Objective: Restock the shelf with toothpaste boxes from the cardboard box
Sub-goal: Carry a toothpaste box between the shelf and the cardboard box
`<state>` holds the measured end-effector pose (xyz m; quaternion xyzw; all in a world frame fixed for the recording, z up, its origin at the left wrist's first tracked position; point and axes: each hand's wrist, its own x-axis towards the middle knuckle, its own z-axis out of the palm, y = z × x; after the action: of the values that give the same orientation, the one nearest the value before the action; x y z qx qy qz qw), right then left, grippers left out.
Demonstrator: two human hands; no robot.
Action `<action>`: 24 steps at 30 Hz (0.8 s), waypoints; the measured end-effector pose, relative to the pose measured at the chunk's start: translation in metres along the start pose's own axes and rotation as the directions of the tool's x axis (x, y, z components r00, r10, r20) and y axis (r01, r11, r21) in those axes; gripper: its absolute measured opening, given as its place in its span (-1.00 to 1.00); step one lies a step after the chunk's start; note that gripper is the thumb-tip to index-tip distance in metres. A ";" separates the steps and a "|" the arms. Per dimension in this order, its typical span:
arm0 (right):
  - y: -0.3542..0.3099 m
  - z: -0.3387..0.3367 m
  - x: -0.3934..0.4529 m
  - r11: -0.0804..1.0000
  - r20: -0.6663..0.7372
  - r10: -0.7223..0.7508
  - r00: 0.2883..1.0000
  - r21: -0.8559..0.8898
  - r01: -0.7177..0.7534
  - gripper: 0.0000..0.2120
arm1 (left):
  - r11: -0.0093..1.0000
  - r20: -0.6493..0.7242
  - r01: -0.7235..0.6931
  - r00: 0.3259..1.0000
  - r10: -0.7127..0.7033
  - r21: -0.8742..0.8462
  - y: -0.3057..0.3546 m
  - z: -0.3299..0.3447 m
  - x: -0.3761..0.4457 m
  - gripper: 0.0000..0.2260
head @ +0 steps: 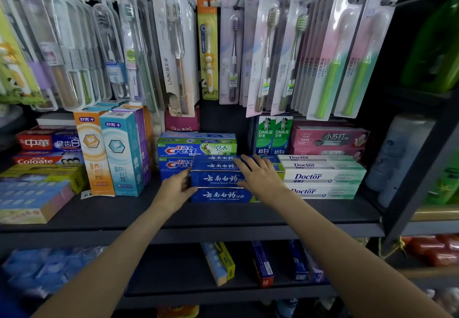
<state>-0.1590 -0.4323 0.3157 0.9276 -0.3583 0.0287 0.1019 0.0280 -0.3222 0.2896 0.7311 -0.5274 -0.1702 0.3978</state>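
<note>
A stack of blue toothpaste boxes (218, 179) with white Chinese lettering lies on the dark shelf (198, 228), in the middle. My left hand (175, 188) presses against the stack's left end, fingers curled around it. My right hand (260, 174) lies flat over the stack's right front, fingers spread across the upper boxes. The cardboard box is out of view.
Crest boxes (196, 150) sit behind left, white Doctor boxes (323, 177) touch the right side, Darlie boxes (273, 135) stand behind. Upright orange and teal boxes (109, 153) stand to the left. Toothbrush packs (268, 51) hang overhead. A lower shelf holds more boxes (218, 263).
</note>
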 end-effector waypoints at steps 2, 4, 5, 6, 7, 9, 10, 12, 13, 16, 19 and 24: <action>-0.001 0.001 0.000 1.000 0.003 0.011 1.000 -0.003 -0.011 -0.38 | 1.000 -0.004 -0.004 1.000 0.004 0.025 0.000 0.000 0.002 -0.57; 0.000 0.001 0.001 1.000 0.003 0.012 1.000 -0.009 -0.012 -0.37 | 1.000 -0.011 0.001 1.000 -0.001 0.029 0.000 0.001 0.004 -0.59; 0.000 0.001 0.001 1.000 0.001 0.010 1.000 -0.019 -0.009 -0.36 | 1.000 -0.014 0.005 1.000 -0.004 0.025 -0.001 0.002 0.004 -0.59; 0.001 0.001 0.000 0.999 0.004 0.008 1.000 -0.037 -0.007 -0.34 | 1.000 -0.016 0.009 1.000 -0.009 0.022 -0.001 0.002 0.005 -0.58; 0.001 0.002 0.000 0.999 0.003 0.004 1.000 -0.052 -0.003 -0.31 | 1.000 -0.017 0.012 1.000 -0.012 0.024 -0.002 0.002 0.004 -0.56; 0.003 0.003 -0.004 0.999 -0.029 -0.010 1.000 -0.048 0.009 -0.26 | 0.999 -0.035 -0.004 0.999 0.006 0.050 -0.002 0.003 0.003 -0.46; 0.003 0.004 -0.007 0.999 -0.068 -0.015 0.998 -0.040 0.012 -0.24 | 0.996 -0.064 -0.026 0.997 0.031 0.084 -0.002 0.004 0.002 -0.40; 0.004 0.008 -0.017 0.997 -0.237 -0.019 0.971 -0.072 0.002 -0.20 | 0.965 -0.173 -0.124 0.971 0.167 0.231 0.003 0.008 -0.005 -0.37; 0.007 0.010 -0.022 0.995 -0.313 -0.007 0.950 -0.094 -0.024 -0.19 | 0.922 -0.217 -0.198 0.935 0.280 0.334 0.007 0.011 -0.008 -0.39; 0.023 0.018 -0.037 0.982 -0.382 0.058 0.922 -0.143 -0.121 -0.23 | 0.702 -0.167 -0.351 0.815 0.555 0.619 0.019 0.022 -0.010 -0.37; 0.045 0.020 -0.050 0.967 -0.356 0.115 0.927 -0.174 -0.187 -0.23 | 0.535 -0.043 -0.398 0.771 0.635 0.745 0.029 0.039 -0.006 -0.32; 0.059 0.018 -0.062 0.959 -0.337 0.126 0.933 -0.200 -0.202 -0.34 | 0.456 0.050 -0.420 0.776 0.628 0.785 0.035 0.060 -0.005 -0.36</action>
<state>-0.2453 -0.4378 0.2998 0.8588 -0.4146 0.1456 0.2633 -0.0365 -0.3463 0.2784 0.6414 -0.6939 0.2919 0.1480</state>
